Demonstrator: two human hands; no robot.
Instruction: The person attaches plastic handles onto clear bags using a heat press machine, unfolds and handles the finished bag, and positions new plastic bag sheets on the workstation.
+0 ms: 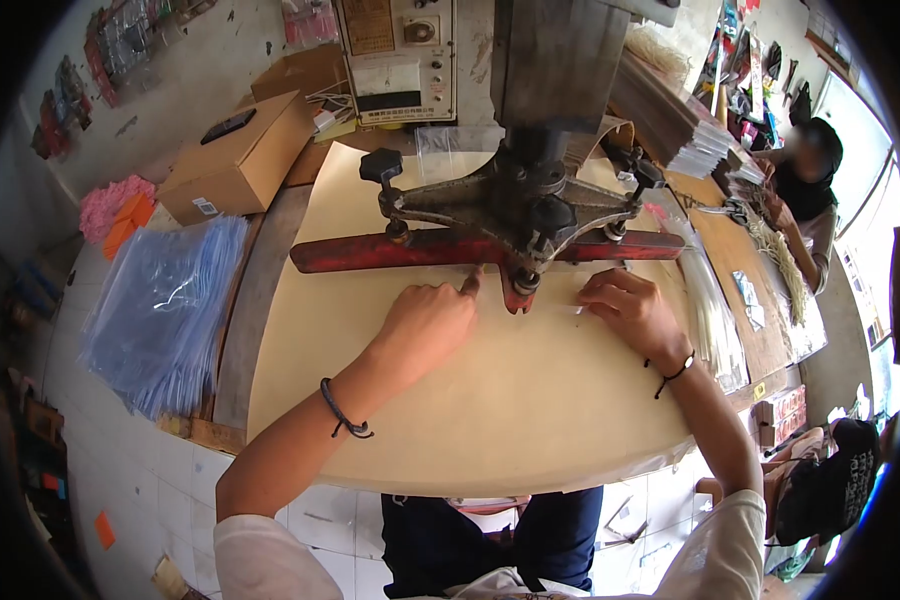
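A press head with a red bar [400, 250] stands over a tan sheet [450, 400] covering the worktable. My left hand [428, 318] is at the near side of the bar, left of its middle bracket. Its fingers are curled, with a fingertip close to the bar's edge; anything under them is hidden. To the right of the bracket, my right hand [625, 302] is closed in a pinch just in front of the bar. A small pale, shiny edge shows at its fingertips, perhaps clear plastic, too faint to name surely.
Clear bluish plastic sleeves [165, 310] are piled at the left, by a cardboard box [235, 155] with a phone on top. A control box [400, 60] stands behind. More plastic strips [715, 310] and scissors [735, 210] lie right. Another person [810, 190] sits far right.
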